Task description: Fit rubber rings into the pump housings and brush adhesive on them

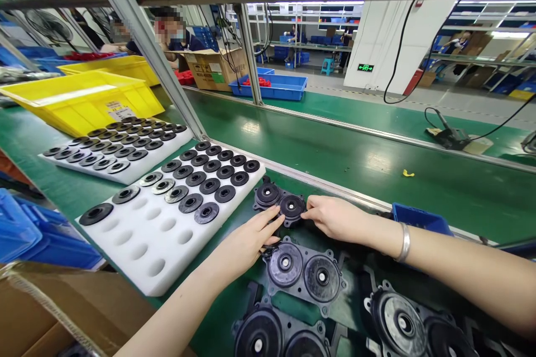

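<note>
A black twin-disc housing (278, 198) lies flat at the far end of a group of similar parts on the green bench. My left hand (247, 234) reaches its near side, fingers stretched out and fingertips on the rim of the nearer disc. At the housing's right end, my right hand (335, 217) is curled, thumb and index finger closed at its edge. Just below my left hand sits a second twin-disc housing (305, 274). Two larger-looking ones, a front housing (280, 332) and a right-hand housing (414, 321), are cut off by the lower edge.
Left of my hands, a white foam tray (142, 268) holds rows of black discs, with bare round recesses at its near end. Behind it are another disc-filled tray (125, 170) and a yellow bin (84, 106). A blue box (421, 220) sits behind my right forearm; a metal post (146, 50) rises nearby.
</note>
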Demonstrator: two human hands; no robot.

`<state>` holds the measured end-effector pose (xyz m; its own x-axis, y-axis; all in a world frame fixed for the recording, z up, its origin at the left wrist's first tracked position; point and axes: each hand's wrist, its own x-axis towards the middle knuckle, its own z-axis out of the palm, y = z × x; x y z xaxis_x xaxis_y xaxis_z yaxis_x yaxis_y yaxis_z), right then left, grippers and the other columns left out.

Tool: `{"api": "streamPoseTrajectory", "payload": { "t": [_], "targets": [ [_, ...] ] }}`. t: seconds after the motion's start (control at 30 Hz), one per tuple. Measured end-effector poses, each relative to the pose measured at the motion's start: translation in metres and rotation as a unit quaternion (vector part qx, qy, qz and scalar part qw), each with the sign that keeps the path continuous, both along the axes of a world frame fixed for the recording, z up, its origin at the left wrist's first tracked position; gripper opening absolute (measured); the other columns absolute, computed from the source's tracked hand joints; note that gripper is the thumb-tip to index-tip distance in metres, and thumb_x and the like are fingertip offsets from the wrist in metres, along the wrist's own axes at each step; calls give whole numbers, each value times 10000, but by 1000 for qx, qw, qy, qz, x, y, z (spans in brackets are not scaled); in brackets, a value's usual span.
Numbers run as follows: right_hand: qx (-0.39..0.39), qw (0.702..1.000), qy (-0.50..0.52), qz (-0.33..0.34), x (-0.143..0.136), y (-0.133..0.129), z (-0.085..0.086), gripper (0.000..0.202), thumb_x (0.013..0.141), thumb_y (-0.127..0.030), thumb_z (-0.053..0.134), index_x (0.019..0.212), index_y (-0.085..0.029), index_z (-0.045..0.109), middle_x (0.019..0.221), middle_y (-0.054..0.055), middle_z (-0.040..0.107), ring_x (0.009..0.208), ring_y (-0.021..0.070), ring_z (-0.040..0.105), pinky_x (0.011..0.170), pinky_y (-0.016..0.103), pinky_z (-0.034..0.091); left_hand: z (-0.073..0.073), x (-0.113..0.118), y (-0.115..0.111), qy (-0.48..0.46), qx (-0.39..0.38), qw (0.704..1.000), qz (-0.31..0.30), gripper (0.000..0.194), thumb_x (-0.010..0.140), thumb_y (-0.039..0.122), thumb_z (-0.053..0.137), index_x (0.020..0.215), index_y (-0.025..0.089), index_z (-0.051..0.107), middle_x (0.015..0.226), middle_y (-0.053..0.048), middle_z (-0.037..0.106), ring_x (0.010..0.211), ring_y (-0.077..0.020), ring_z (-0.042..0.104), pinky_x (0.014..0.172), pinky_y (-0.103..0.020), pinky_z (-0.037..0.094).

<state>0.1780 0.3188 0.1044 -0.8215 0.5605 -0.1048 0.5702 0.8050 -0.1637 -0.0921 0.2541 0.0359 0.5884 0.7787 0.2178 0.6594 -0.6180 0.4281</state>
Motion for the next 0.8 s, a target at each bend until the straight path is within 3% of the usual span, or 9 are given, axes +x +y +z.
{"api": "streamPoseTrajectory", "payload": {
  "t": [0.27, 0.43, 0.53, 0.63, 0.73, 0.8],
  "targets": [
    [35, 999, 15, 24, -5, -13, -9, 393, 978, -103, 514, 1346, -150, 645, 1119, 124, 650, 964, 221, 657, 845, 322, 538, -1, 0, 0, -4, 14, 1000, -2, 687, 865, -58, 405, 1491, 219, 468, 1608, -125, 427, 1508, -248, 385, 1172, -440, 464],
    [170, 974, -49, 142, -6, -20, -13, 381, 994, -73, 462, 1350, -24, 588, 1015, 153, 652, 857, 249, 625, 721, 370, 528, -2, 2, -1, -25, 22, 999, 7, 648, 875, -29, 433, 1467, 225, 504, 1595, -121, 446, 1481, -252, 429, 1177, -457, 460],
    [221, 954, -40, 197, -5, -20, -12, 359, 1006, -55, 402, 1299, 30, 591, 967, 166, 652, 851, 270, 609, 682, 393, 515, 4, 3, -1, -48, 24, 998, 27, 529, 920, 46, 458, 1393, 247, 585, 1522, -95, 540, 1397, -238, 531, 1146, -429, 500],
    [194, 973, 37, 116, -8, -16, -9, 390, 1007, -117, 467, 1369, 8, 542, 1063, 190, 650, 950, 285, 609, 807, 430, 536, 11, -1, 2, -86, 34, 990, 109, 365, 1005, 203, 443, 1303, 240, 651, 1405, -100, 622, 1310, -248, 596, 1152, -446, 488],
    [115, 988, 102, -11, -21, -7, -9, 604, 965, -303, 628, 1467, -17, 451, 1346, 248, 564, 1194, 345, 556, 1034, 499, 477, 11, -8, 8, -125, 30, 967, 221, 430, 1060, 339, 334, 1362, 185, 598, 1444, -144, 580, 1356, -270, 558, 1191, -486, 432],
    [70, 990, 105, -61, -34, 0, -13, 727, 941, -420, 666, 1486, -5, 423, 1425, 266, 523, 1277, 377, 525, 1092, 518, 441, 6, -10, 10, -139, 7, 955, 262, 485, 1063, 395, 301, 1388, 158, 572, 1433, -154, 601, 1345, -273, 575, 1178, -484, 447]
  ]
}}
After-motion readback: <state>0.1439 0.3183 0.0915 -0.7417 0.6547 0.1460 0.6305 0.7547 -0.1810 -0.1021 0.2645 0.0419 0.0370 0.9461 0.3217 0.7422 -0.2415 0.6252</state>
